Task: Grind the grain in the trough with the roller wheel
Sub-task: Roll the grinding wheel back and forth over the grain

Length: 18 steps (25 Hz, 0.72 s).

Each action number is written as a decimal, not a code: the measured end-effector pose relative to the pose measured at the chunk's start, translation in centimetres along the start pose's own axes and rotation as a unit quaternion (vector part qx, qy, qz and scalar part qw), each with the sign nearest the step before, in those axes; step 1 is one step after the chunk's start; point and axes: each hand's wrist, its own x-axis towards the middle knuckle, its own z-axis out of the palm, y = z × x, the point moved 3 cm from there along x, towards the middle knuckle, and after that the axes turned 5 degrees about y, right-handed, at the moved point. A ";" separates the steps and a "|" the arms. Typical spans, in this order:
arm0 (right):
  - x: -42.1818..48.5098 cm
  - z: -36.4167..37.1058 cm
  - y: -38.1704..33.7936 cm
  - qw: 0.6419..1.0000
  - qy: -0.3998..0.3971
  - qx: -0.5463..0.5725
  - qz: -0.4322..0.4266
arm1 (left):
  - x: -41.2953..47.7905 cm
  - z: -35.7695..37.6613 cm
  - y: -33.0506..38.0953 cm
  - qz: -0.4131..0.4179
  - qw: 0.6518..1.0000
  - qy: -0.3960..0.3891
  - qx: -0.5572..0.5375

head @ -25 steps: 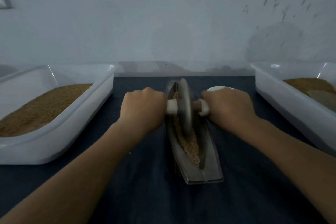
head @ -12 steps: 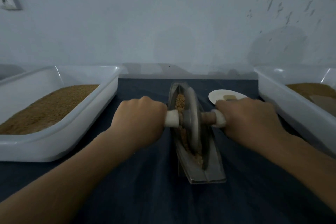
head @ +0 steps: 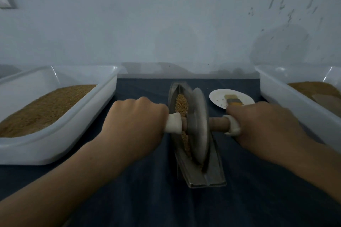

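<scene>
A narrow grey metal trough (head: pixel 204 180) lies lengthwise on the dark cloth in the middle of the table. Tan grain (head: pixel 181 105) fills its groove, mostly visible beyond the wheel. The grey roller wheel (head: pixel 198 125) stands on edge in the groove, near the trough's front half. A wooden axle with white end caps runs through it. My left hand (head: pixel 134 123) is closed on the left handle, my right hand (head: pixel 262 127) on the right handle.
A white tub (head: pixel 60 134) of tan grain stands at the left. Another white tub (head: pixel 287 105) with ground brown material stands at the right. A small white plate (head: pixel 217 97) with a small block on it sits behind my right hand. A pale wall closes the back.
Both hands have drawn the wheel toward me along the trough, from its far end to the front half. Grain at the far end and the plate are now uncovered.
</scene>
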 end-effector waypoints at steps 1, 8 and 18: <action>-0.2 0.1 0.1 1.000 -0.012 -0.006 0.008 | 0.3 0.2 0.1 0.002 1.000 -0.006 0.004; 8.9 5.0 0.1 0.988 -0.115 -0.034 0.096 | 5.7 6.2 -1.5 -0.129 0.985 -0.115 0.004; 3.5 2.2 -0.3 0.995 -0.014 -0.093 0.022 | 1.0 4.1 0.0 -0.060 0.997 -0.040 0.010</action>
